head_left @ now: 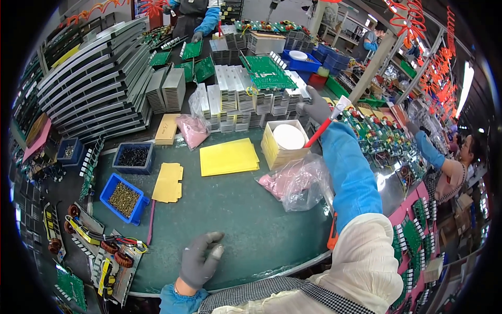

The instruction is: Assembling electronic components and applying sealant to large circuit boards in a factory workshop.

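Note:
My left hand (201, 259), in a grey glove, hovers over the near edge of the green work mat (235, 225). Its thumb and fingers are apart and nothing is in them. Stretched far forward on the right, my gloved right hand (316, 107) is beside the stacked silver metal plates (230, 94). Its thumb and forefinger are spread; part of the hand is hard to make out. A green circuit board (269, 72) lies on top of those stacks. Below my right hand stands a cardboard box (272, 149) with a white round item (288, 137) and a red-handled brush (321, 131).
Blue bins of brass screws (124, 200) and black parts (133, 157) sit left. Yellow sheets (229, 157) and pink-filled plastic bags (298, 183) lie on the mat. Wired assemblies (112, 256) are at lower left. Long metal panels (94, 78) rise behind. Co-workers stand across and at right.

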{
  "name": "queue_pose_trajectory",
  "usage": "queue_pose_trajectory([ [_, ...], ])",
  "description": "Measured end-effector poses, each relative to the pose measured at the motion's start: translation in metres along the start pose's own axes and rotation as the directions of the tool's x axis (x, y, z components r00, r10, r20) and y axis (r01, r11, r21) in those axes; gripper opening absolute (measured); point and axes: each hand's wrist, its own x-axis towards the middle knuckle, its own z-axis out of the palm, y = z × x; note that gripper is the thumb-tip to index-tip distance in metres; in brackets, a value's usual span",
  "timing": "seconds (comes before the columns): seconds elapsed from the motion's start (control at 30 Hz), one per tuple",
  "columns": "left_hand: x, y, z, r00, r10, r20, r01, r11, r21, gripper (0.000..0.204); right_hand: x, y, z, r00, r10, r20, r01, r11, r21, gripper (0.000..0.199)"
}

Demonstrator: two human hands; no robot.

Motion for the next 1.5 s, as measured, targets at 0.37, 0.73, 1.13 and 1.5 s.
queue_pose_trajectory([
  [0.37, 0.004, -0.003, 0.016, 0.998, 0.060, 0.016, -0.061, 0.996, 0.058, 0.026, -0.021, 0.018, -0.072, 0.843, 0.073, -0.533, -0.041, 0.997, 0.073, 0.046],
  [0.73, -0.021, 0.003, 0.027, 0.973, 0.168, 0.157, -0.161, 0.985, -0.055, 0.027, -0.276, -0.137, -0.180, 0.566, 0.127, -0.815, 0.017, 0.986, 0.165, 0.045],
  [1.13, -0.046, 0.006, 0.036, 0.942, 0.207, 0.263, -0.203, 0.978, -0.044, 0.033, -0.431, -0.199, -0.014, 0.904, -0.206, -0.375, 0.286, 0.942, 0.173, 0.059],
  [1.5, -0.083, -0.014, 0.043, 0.978, 0.196, 0.071, -0.198, 0.980, 0.023, 0.117, -0.478, -0.220, 0.012, 0.863, -0.252, 0.437, -0.188, 0.643, 0.742, 0.076],
])
